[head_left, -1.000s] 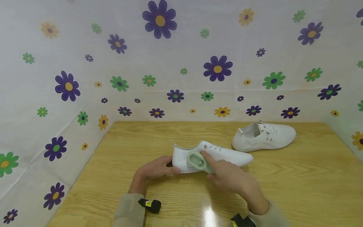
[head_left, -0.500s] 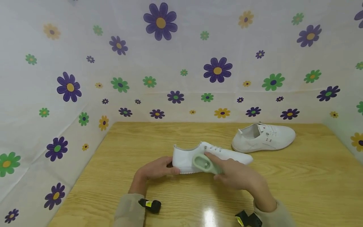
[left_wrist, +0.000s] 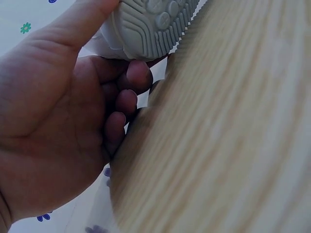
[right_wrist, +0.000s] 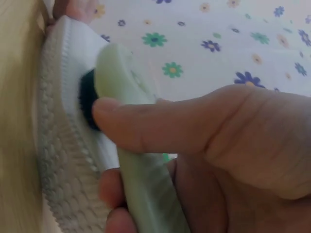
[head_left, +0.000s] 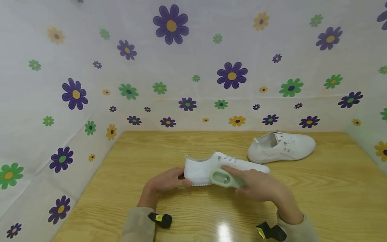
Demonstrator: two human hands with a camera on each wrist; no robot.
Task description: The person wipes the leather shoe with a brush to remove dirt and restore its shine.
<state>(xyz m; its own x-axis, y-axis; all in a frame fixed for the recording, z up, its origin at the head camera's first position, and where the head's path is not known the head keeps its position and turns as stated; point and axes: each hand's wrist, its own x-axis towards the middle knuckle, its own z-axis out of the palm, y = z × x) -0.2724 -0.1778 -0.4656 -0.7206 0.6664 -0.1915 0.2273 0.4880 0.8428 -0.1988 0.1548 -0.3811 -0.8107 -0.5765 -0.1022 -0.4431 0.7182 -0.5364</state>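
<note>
A white lace-up shoe (head_left: 198, 169) lies mid-table, tilted so part of its ridged sole (left_wrist: 160, 26) faces the person. My left hand (head_left: 169, 179) grips it by the heel, thumb on the near side of the sole and the other fingers behind. In my right hand (head_left: 260, 185) is a pale green scrub brush (head_left: 222, 178), its handle held between thumb and curled fingers. The right wrist view shows the brush's dark bristles (right_wrist: 88, 99) against the side of the shoe, just above the sole edge. The index finger stretches along the brush head in the head view.
A second white shoe (head_left: 282, 147) stands at the back right of the wooden table (head_left: 145, 144), toe to the right. A white cloth with printed flowers (head_left: 193, 50) hangs behind the table and along both sides.
My right hand has slid the brush along the shoe's side, rightward toward the toe and slightly down. The left hand keeps its grip on the heel, and the second shoe stays put.
</note>
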